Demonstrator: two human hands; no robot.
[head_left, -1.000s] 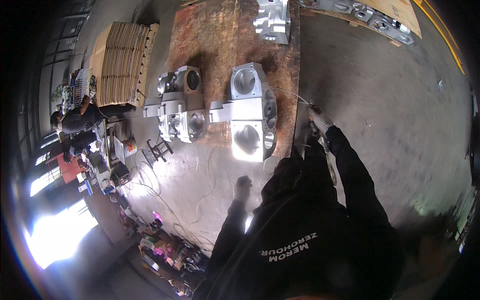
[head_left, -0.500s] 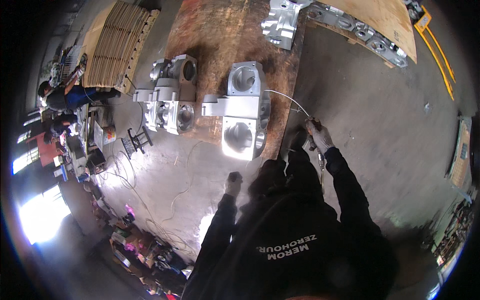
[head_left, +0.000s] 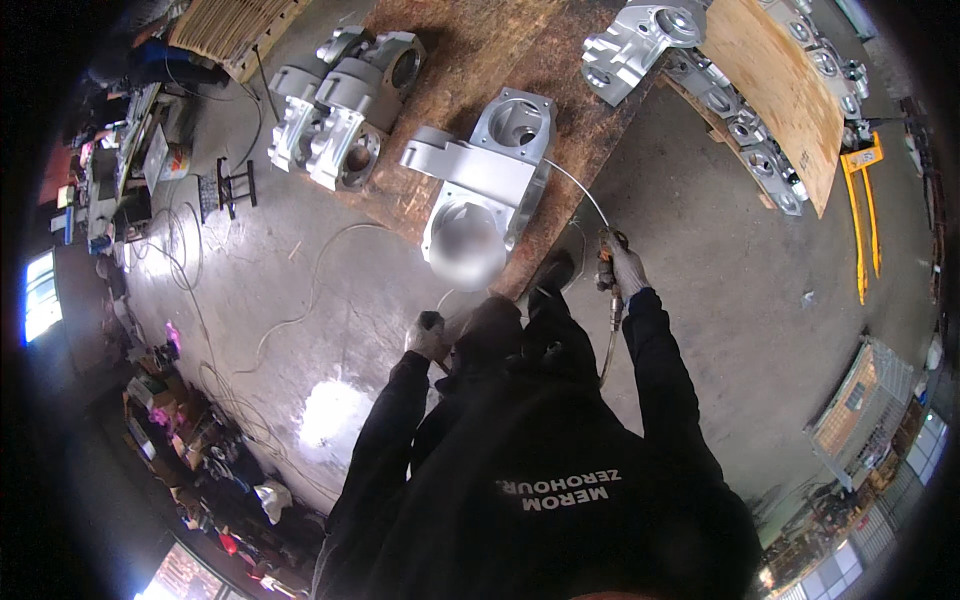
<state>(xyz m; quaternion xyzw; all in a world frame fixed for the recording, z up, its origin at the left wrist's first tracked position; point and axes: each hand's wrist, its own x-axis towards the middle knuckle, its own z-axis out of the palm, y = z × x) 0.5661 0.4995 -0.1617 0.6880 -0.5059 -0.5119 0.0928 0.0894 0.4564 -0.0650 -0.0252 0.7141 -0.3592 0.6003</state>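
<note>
My right hand (head_left: 624, 270), in a pale glove with dark fingers, grips an air blow gun (head_left: 605, 268). From the gun a long, thin, bent metal tube (head_left: 585, 190) reaches to the right side of a silver cast-metal housing (head_left: 485, 178); whether its tip touches is hidden. The housing lies on a worn wooden tabletop (head_left: 400, 200), its large round bore toward me. Lower left, away from the housing, my gloved left hand (head_left: 428, 335) is closed. A thin line shows by it; what it holds, if anything, I cannot make out.
More silver castings (head_left: 345, 105) stand at the table's left, and another casting (head_left: 640, 45) at its far right. Beyond lie a plywood sheet (head_left: 790, 90), a row of castings (head_left: 745, 130) and a yellow frame (head_left: 865, 210). A hose (head_left: 300, 315) snakes over the floor at left.
The view has turned, so table and castings appear tilted and shifted. My right hand still holds the blow gun with its tube at the housing's right side; my left hand stays closed.
</note>
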